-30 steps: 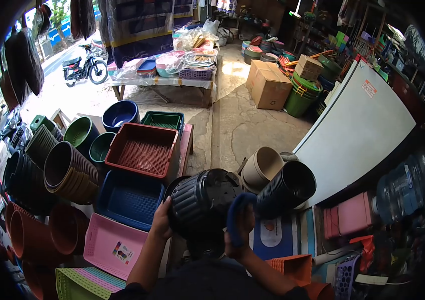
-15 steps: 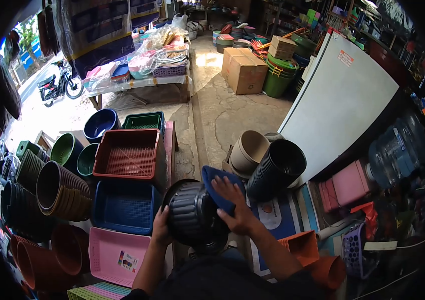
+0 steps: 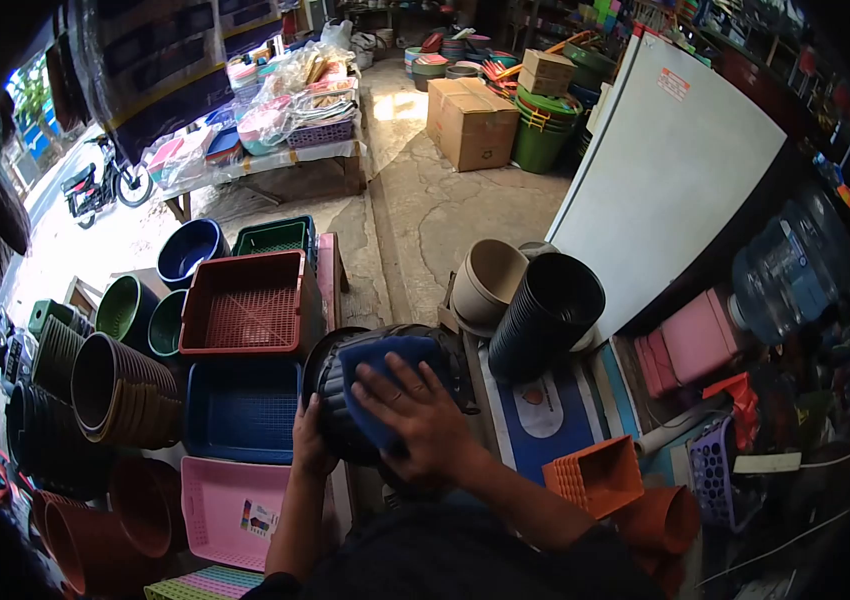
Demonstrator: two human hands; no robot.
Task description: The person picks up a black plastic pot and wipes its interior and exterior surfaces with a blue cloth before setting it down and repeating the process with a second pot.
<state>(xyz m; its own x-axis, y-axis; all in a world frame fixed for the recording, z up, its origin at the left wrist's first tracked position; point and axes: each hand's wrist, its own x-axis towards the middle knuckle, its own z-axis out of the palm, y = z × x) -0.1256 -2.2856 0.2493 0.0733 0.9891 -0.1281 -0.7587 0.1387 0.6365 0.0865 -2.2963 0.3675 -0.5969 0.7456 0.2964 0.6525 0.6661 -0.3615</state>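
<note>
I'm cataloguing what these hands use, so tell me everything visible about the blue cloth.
The blue cloth is plain, deep blue and soft-looking, with no print in view. It lies against a ribbed black pot, pressed by the right hand, whose spread fingers hide part of it. The left hand grips the pot, apart from the cloth. Whether it is damp, I cannot tell.

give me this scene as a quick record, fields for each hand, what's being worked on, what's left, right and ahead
left hand: at the side of the black ribbed pot
right hand: spread on the blue cloth
worked on: black ribbed pot, cloth against its side
left side: red basket, blue basket, pink basket
right side: stacked black pots, orange pots
ahead: cardboard box, green bucket
</note>
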